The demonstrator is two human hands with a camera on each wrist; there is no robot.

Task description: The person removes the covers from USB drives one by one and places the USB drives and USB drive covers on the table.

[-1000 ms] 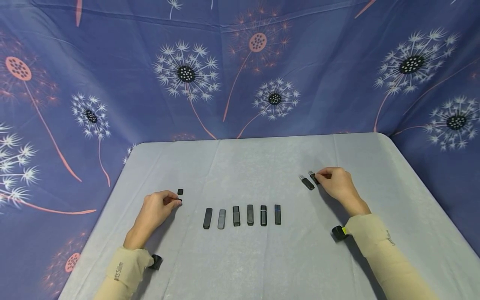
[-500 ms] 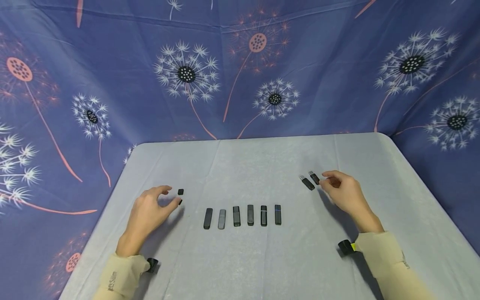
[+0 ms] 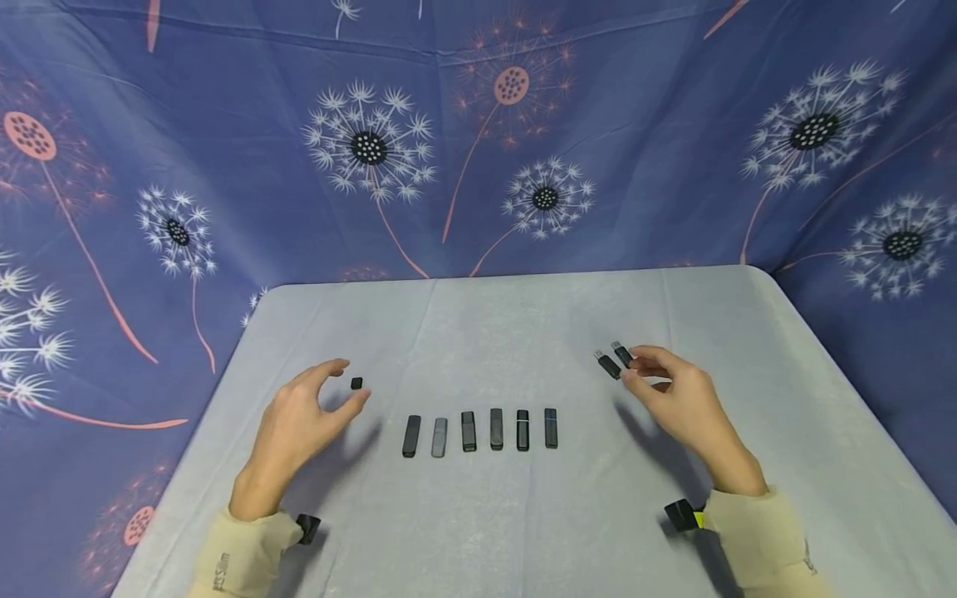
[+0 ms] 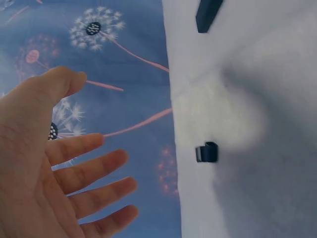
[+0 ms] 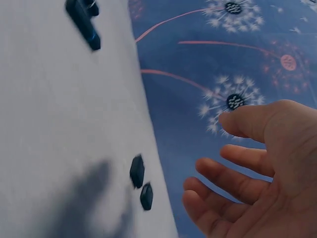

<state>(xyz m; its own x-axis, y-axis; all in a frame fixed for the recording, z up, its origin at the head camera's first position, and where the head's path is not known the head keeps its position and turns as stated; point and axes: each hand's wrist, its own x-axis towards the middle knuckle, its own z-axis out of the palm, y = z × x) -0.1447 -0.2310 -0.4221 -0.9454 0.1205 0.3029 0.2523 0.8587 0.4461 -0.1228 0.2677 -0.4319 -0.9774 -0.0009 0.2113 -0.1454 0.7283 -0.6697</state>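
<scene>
My left hand hovers over the table's left side, fingers spread, holding nothing. A small black USB cap lies just beyond the gap between its thumb and fingers. The left wrist view shows two dark caps side by side; the thumb hides one of them in the head view. On the right, two black USB sticks with bare metal plugs lie slanted, the nearer stick beside the farther stick. My right hand hangs near them with relaxed, bent fingers and nothing in its grasp, its fingertips overlapping the farther stick.
Several capped USB sticks stand in a neat row across the middle of the pale cloth-covered table, between the hands. A blue dandelion-print curtain hangs behind the far edge and down both sides.
The right hand has let go of the farther stick and drawn back slightly. The left hand has released a cap, and its thumb and fingers have spread apart.
</scene>
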